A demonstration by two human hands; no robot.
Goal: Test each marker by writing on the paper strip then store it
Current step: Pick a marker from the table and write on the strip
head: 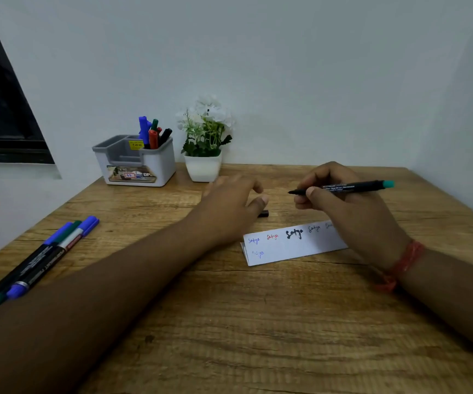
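Wood-grained and warm brown, the table (pixel 229 322) carries everything we see, and we place things by the paper strip (pixel 292 247), a white folded slip lying flat with small words in blue, red and black ink. Above the strip's right end our right hand (pixel 351 211) hovers, thumb and curled fingers pinching a slim black marker (pixel 343 187) with a teal end; the marker lies nearly level, its bare tip pointing left. A red thread band (pixel 403 263) wraps that wrist. Just left of and beyond the strip our left hand (pixel 229 206) reaches forward, palm down, fingers loosely bent and a little apart, the thumb beside a small black cap (pixel 263 214) that rests on the wood; we cannot tell whether thumb and cap touch. Far left of the strip three capped markers (pixel 39 260) lie side by side, glossy black barrels with blue and green ends. Well beyond it stands a boxy white-and-grey plastic organiser (pixel 135 163), holding upright markers, next to a white pot of white artificial flowers (pixel 204 137).
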